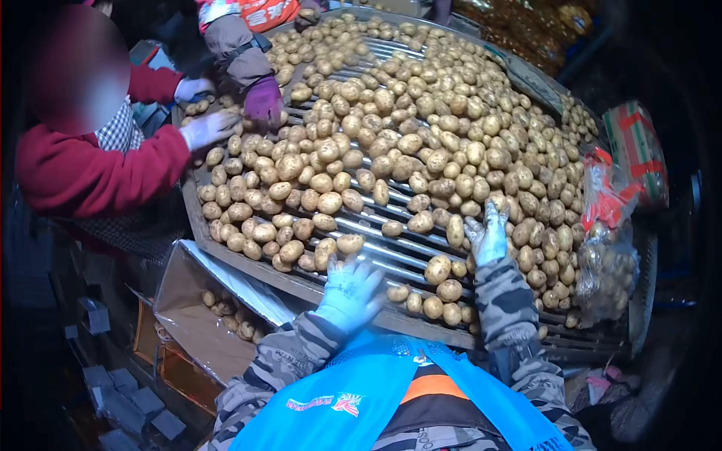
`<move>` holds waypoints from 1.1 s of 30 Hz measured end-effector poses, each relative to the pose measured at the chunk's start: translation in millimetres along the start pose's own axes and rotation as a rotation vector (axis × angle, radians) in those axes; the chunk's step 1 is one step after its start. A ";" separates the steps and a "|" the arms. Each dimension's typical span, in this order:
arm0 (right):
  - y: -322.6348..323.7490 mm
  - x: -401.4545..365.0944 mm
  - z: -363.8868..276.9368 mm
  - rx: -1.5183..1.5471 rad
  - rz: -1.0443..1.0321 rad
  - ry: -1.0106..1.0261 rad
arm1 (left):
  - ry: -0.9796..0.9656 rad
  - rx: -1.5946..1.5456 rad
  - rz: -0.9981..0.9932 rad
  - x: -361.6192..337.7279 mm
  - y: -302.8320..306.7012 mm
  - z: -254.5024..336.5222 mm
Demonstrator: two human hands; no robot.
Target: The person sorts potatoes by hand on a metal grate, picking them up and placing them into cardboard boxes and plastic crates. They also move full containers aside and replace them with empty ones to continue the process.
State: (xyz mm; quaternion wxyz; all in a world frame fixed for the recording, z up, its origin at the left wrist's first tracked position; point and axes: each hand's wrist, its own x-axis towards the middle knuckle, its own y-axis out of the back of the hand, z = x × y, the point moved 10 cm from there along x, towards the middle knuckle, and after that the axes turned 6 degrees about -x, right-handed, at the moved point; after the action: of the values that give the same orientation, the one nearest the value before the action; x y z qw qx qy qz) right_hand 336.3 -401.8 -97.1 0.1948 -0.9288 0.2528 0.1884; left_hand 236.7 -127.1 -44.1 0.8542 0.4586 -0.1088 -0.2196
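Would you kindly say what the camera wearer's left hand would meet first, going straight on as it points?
The left hand would probably meet the potato just ahead first, though depth is unclear.

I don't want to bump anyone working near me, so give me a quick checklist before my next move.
1. Left hand gloved: ok; right hand gloved too.
2. Right palm empty: cannot tell, it is hidden from view.
3. Co-workers' hands apart from yours: ok, the white-gloved hands and purple-gloved hand are farther up on the left.
4. Slats bare: not ok, potatoes cover much of them.
5. Cardboard box open: ok, potatoes visible inside.
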 end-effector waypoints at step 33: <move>-273.3 210.8 21.4 -0.396 -0.281 0.359 | 0.311 0.448 0.117 211.5 103.0 -164.8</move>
State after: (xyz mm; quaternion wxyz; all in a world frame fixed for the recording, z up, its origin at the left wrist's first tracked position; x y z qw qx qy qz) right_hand 648.2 -257.9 -137.0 -0.0136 -0.9930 0.1108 0.0380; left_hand 515.0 -56.5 -53.4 0.7492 0.6571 -0.0483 -0.0674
